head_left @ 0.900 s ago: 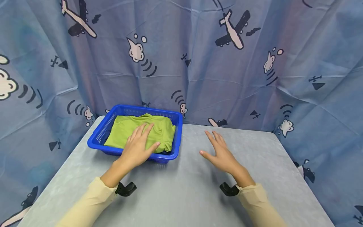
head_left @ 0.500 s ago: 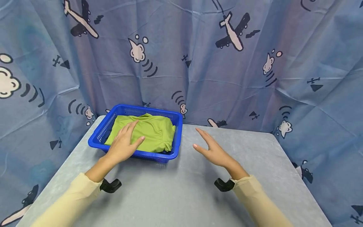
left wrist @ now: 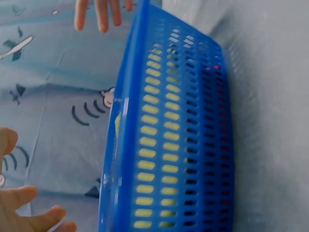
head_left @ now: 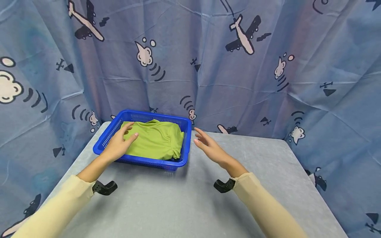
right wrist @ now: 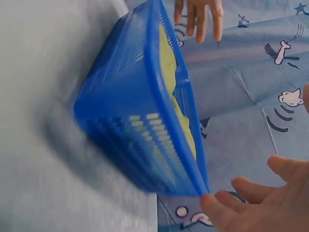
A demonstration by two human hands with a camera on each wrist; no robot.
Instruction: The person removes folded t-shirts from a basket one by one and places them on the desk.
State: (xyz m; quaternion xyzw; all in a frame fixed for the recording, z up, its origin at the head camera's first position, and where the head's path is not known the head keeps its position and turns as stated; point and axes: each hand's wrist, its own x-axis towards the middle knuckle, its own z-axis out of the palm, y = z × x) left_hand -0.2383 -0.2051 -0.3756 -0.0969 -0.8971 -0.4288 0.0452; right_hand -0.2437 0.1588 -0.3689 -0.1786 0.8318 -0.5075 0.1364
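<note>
A blue plastic basket (head_left: pixel 187 140) with slotted walls holds a folded lime-green cloth (head_left: pixel 154 138), which looks like a garment. My left hand (head_left: pixel 117 145) hovers over the basket's left side, fingers spread and slightly bent, overlapping the cloth's left edge in the head view. Just right of the basket is my right hand (head_left: pixel 211 148), its fingers loosely extended toward the right rim. In the right wrist view, a fingertip (right wrist: pixel 208 202) of the right hand shows right at the basket's corner. Neither hand holds anything. Pinkish-red spots show through the lower slots in the left wrist view.
The basket stands at the back left of a grey table (head_left: pixel 166 205). A blue curtain (head_left: pixel 238 79) printed with planes and clouds hangs behind and on both sides. Black wrist mounts (head_left: pixel 224 186) stick out inward from both cuffs.
My left hand has moved left from the cloth's middle to its left edge. My right hand has moved left and slightly forward, closer to the basket. The basket and cloth have stayed put.
</note>
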